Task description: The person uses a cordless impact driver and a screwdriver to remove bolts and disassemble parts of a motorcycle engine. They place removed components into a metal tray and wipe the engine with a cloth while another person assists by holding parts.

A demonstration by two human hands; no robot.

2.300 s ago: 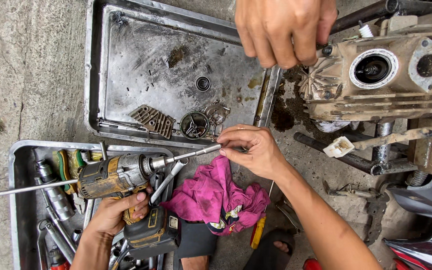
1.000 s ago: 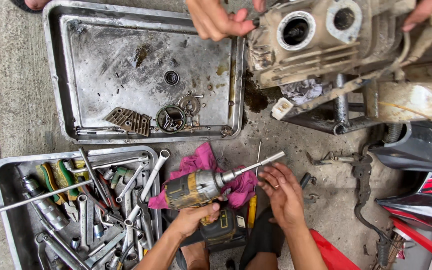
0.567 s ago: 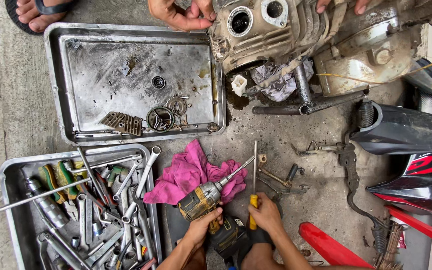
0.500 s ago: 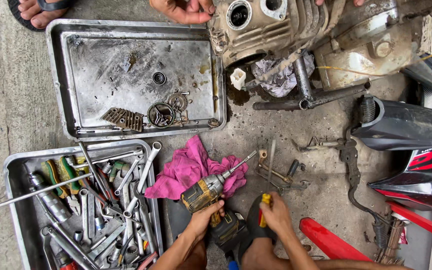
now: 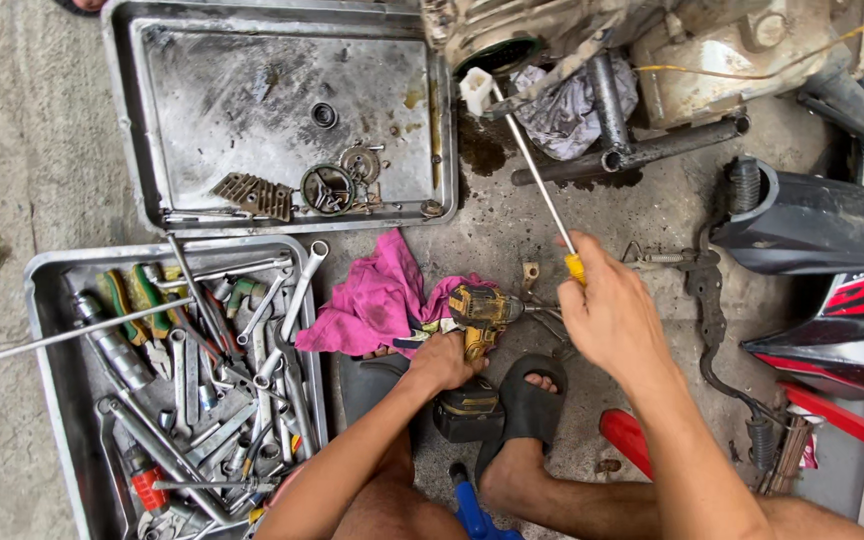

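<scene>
Two hands busy: right hand (image 5: 607,315) now grips a yellow-handled screwdriver (image 5: 537,180), raised with its tip near the engine (image 5: 592,40); earlier it was down by the floor. Left hand (image 5: 444,360) closed on the drill (image 5: 477,318), now lowered beside the pink rag (image 5: 377,295). Tool tray (image 5: 47,275) left, parts tray (image 5: 122,120) above, both on stained concrete floor (image 5: 22,130).

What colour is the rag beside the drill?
Pink, or magenta: the rag shows in the head view.
</scene>
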